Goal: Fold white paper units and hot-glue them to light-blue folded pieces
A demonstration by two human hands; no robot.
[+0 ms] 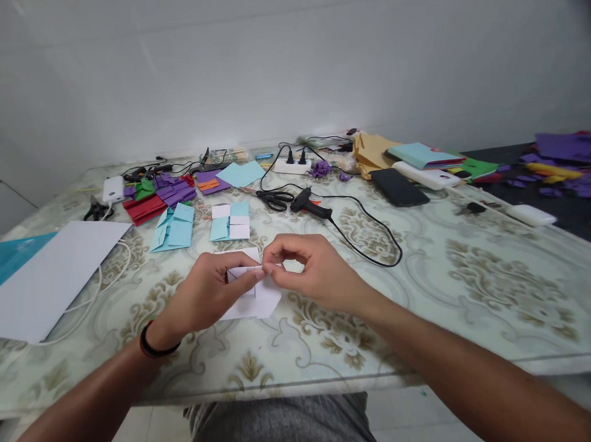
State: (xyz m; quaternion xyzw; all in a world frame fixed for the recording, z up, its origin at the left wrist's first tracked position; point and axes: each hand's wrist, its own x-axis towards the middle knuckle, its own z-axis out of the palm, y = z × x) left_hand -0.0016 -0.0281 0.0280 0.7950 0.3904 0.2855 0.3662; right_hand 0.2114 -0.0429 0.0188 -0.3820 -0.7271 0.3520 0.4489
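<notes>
A piece of folded white paper (267, 297) lies on the patterned tablecloth in front of me, with creases and flaps showing. My left hand (212, 289) pinches a raised fold of it between thumb and fingers. From the other side my right hand (311, 267) pinches the same fold, its fingertips meeting the left thumb. Part of the paper is hidden under both hands. Just beyond it sit a blue-and-white folded paper square (229, 222) and a light blue folded paper piece (174, 227).
A black glue gun (312, 204) and scissors (275, 199) lie behind my hands, near a white power strip (292, 166). White sheets (53, 279) are at left. A dark phone (398, 187) and coloured paper (424, 155) are at right. Cables cross the table.
</notes>
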